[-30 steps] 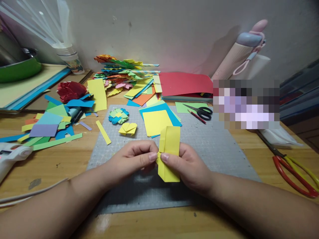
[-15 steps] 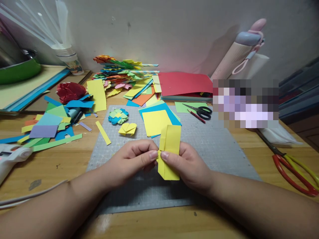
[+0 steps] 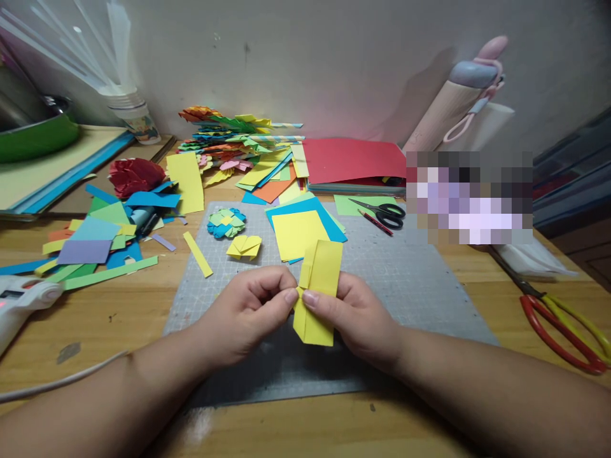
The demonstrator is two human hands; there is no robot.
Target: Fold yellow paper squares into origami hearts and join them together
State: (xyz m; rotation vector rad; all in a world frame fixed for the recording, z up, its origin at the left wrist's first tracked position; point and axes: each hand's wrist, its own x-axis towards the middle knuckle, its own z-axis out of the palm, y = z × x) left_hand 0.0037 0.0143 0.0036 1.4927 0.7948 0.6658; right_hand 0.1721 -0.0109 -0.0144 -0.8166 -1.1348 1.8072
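Note:
A partly folded piece of yellow paper (image 3: 325,273) is held upright between my hands above the grey cutting mat (image 3: 410,280). My left hand (image 3: 260,312) pinches its left edge between thumb and finger, where a small fold sticks out. My right hand (image 3: 360,318) is closed on the paper, thumb pressed flat on the front and fingers behind it, mostly hidden. Beyond my left hand sit a small yellow folded piece (image 3: 244,248) and a blue and green paper flower (image 3: 226,223). Behind the held paper lie square yellow sheets (image 3: 298,232) over blue ones.
Black scissors (image 3: 389,215) and a red pencil (image 3: 376,222) rest at the mat's far edge. Large red-handled shears (image 3: 558,340) lie at right. Paper scraps (image 3: 86,251) and a white glue gun (image 3: 23,302) with its cord are at left. A red-covered paper stack (image 3: 356,159) stands against the wall.
The yellow paper and both hands have shifted slightly left. The paper leans a little more, its lower end further left. Both hands keep their grip.

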